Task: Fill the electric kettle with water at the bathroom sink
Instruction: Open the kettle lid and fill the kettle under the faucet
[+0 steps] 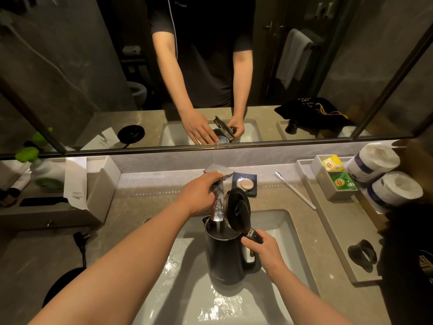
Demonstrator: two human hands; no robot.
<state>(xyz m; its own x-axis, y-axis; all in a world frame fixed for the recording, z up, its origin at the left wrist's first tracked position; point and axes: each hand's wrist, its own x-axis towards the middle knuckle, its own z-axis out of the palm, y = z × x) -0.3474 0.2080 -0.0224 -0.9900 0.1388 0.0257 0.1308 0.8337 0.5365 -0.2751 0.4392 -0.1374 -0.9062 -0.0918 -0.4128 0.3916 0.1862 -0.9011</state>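
A: We have the kettle (226,256) upright over the sink (288,228), its mouth right under the faucet (219,171), and water (217,207) is running straight in. Our right hand (263,249) has its fingers wrapped tight round the handle.

B: And our left hand (199,195) is up on the faucet, fingers curled loosely over the lever, gripping nothing else. We should keep the mouth centred under the stream and the lid (237,206) tipped back clear of it.

A: Agreed, and hold it level as the weight builds (the basin below is already wet). How full is it?

B: We cannot tell; the inside is dark, so we watch the rim and shut off early.

A: Beside us, the grey box (323,181) holds a yellow and a green tea sachet (343,181), and the small dish (254,184) carries a round soap (244,184).
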